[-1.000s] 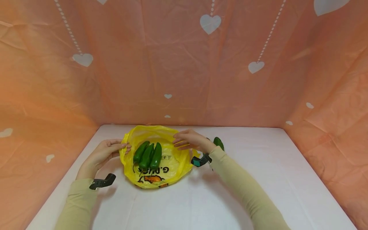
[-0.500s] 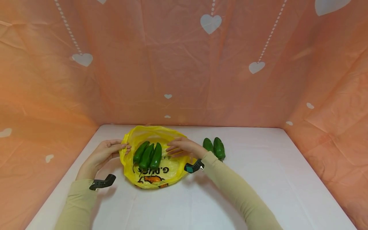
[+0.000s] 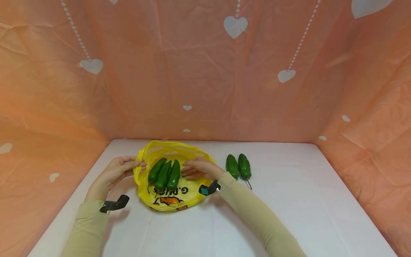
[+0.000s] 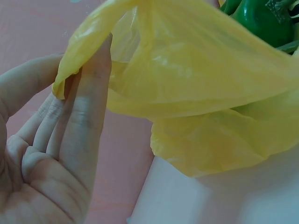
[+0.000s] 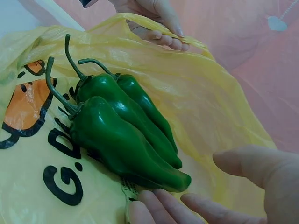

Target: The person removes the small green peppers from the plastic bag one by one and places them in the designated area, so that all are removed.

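Observation:
A yellow plastic bag (image 3: 192, 198) lies on the table with its mouth spread wide. Inside it three green peppers (image 5: 126, 135) rest side by side, stems toward the near side. My left hand (image 3: 117, 173) pinches the bag's left rim between thumb and fingers; the left wrist view shows the folded edge of the bag (image 4: 201, 84) there. My right hand (image 3: 202, 167) reaches into the bag's right part, fingers extended and apart from the thumb, holding nothing. In the right wrist view its fingertips (image 5: 161, 205) are close beside the nearest pepper's tip; whether they touch I cannot tell.
Two more green peppers, the left one (image 3: 232, 166) and the right one (image 3: 244, 167), lie on the white table (image 3: 289, 200) to the right of the bag. A pink-orange curtain with hearts (image 3: 205, 82) encloses the table's back and sides.
My right hand has moved left, deeper over the bag and closer to the three peppers. The two peppers outside have come into full view behind the arm. My left hand stays put.

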Demonstrator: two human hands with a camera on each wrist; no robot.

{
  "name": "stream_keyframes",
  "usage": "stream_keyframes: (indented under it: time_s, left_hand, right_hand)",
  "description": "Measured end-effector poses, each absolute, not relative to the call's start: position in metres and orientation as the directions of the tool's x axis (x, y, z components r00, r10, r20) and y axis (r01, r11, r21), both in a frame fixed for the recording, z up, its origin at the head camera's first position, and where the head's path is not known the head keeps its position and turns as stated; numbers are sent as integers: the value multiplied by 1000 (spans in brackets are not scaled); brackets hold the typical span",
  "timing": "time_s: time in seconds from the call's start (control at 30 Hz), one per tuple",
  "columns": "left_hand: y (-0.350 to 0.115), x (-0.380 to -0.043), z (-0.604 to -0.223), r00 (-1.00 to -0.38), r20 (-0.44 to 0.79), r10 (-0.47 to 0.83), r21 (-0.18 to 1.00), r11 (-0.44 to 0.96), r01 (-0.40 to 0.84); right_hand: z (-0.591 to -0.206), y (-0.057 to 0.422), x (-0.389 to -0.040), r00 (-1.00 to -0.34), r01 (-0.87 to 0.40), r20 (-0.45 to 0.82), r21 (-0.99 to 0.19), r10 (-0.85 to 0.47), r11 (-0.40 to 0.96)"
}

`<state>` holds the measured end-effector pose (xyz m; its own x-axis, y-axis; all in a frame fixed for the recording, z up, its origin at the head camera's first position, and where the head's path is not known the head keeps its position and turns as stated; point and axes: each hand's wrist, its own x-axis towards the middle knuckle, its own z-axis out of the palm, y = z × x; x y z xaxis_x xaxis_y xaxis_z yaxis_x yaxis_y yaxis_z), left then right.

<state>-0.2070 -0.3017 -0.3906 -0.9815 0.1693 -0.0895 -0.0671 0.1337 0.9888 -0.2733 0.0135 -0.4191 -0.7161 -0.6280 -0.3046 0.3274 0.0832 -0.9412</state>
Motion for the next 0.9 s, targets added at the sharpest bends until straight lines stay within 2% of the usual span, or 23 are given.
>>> stream_keyframes:
  time_s: [0.47, 0.9]
  left_hand:
    - [-302, -206, -391, -981, -79, 179, 990, 127, -57]
    - [-299, -208, -391, -976, -75, 205, 994, 92, -57]
  right_hand:
    - [-426, -1, -270, -740, 353, -343, -930, -578, 99]
    - [-422, -13, -264, -801, 295, -340, -940, -493, 171]
